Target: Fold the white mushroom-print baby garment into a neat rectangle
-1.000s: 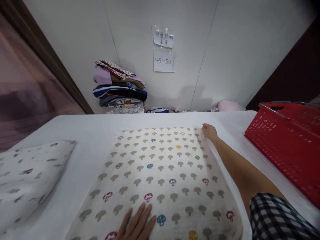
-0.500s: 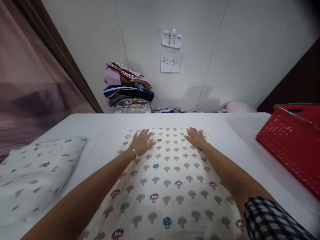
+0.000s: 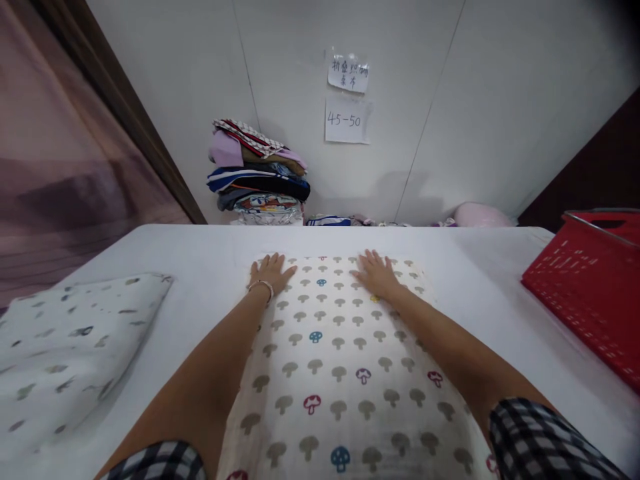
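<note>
A white cloth printed with grey and coloured mushrooms [image 3: 337, 360] lies spread down the middle of the white table [image 3: 200, 257], reaching the bottom of the view. At its far left corner my left hand [image 3: 270, 273] rests palm down, fingers spread, a bracelet on the wrist. My right hand [image 3: 379, 275] presses flat on the far part of the same cloth, right of its middle, with the fingers apart. Neither hand grips anything. Both palms are hidden from above.
A folded white patterned cloth [image 3: 80, 353] lies at the left. On the right stands a red plastic basket [image 3: 590, 293] with a metal handle. Beyond the table, a pile of folded fabrics [image 3: 257, 173] rests by the wall, under paper signs [image 3: 347, 120].
My left hand has slid left and outward to the cloth's far corner. My right hand has shifted slightly left and away from me. The cloth's near left side now lies further right.
</note>
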Available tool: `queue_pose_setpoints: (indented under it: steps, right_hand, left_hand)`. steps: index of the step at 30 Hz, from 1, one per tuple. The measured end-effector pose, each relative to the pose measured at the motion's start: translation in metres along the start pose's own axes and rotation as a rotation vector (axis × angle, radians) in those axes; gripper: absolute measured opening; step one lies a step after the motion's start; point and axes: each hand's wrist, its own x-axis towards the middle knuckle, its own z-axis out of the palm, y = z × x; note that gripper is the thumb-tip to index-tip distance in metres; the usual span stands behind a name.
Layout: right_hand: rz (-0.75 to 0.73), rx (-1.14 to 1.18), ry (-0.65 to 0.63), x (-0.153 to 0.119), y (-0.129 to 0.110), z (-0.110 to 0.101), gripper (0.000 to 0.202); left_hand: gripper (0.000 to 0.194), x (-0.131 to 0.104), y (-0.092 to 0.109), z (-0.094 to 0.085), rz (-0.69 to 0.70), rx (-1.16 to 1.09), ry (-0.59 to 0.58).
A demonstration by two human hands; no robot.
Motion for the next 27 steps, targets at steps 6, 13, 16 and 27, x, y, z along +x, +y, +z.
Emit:
queue_pose_setpoints:
  steps: [6, 13, 16, 27]
  right_hand:
    - [-0.179, 0.092, -0.099, 0.030, -0.058, 0.004, 0.075]
    - [-0.151, 0.119, -0.121, 0.028, -0.043, 0.003, 0.074]
    - [-0.070, 0.091, -0.065, 0.023, -0.032, 0.006, 0.075]
    - [0.199, -0.081, 0.027, -0.008, 0.031, 0.005, 0.068]
  left_hand:
    - [0.082, -0.003, -0.001, 0.002, -0.022, -0.010, 0.029]
    - [0.091, -0.004, 0.003, 0.001, -0.144, -0.018, 0.057]
    - [0.090, -0.002, 0.002, 0.002, -0.129, -0.026, 0.054]
    - [0.092, -0.006, 0.004, -0.002, -0.133, -0.026, 0.035]
